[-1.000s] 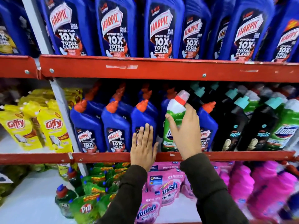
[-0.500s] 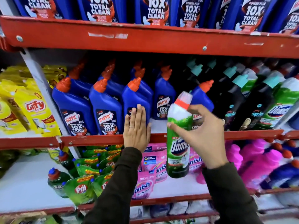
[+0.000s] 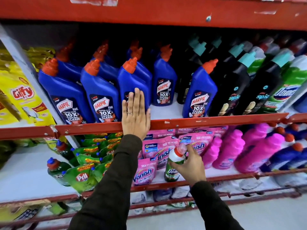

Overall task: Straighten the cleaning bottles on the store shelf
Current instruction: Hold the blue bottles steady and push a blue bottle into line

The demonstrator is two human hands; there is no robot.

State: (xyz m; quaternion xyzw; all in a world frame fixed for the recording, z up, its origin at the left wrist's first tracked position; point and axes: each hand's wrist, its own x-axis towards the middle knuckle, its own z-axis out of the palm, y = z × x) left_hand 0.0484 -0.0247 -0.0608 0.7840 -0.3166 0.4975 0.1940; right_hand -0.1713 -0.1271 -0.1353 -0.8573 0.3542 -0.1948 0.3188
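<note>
My right hand (image 3: 189, 165) grips a green Domex bottle (image 3: 172, 166) with a white top and red collar, held low in front of the pink Vanish pouches (image 3: 144, 173). My left hand (image 3: 134, 117) lies flat, fingers together, against the third front blue Harpic bottle (image 3: 132, 80) and the red shelf rail (image 3: 216, 121). Blue Harpic bottles (image 3: 99, 95) with orange caps fill the left of the middle shelf. A gap of bare white shelf (image 3: 166, 112) shows between that bottle and a lone Harpic bottle (image 3: 199, 95).
Black Spic bottles (image 3: 232, 90) with teal caps and more Domex bottles (image 3: 287, 87) stand at the right. Yellow Giffy pouches (image 3: 21, 97) are at the left. Below are green Pril packs (image 3: 81, 178) and magenta bottles (image 3: 229, 150). A red shelf beam (image 3: 149, 12) runs overhead.
My right hand has pulled the Domex bottle out of the Harpic row and lowered it to the shelf below. My left hand stayed pressed on the Harpic bottle. The view tilted down.
</note>
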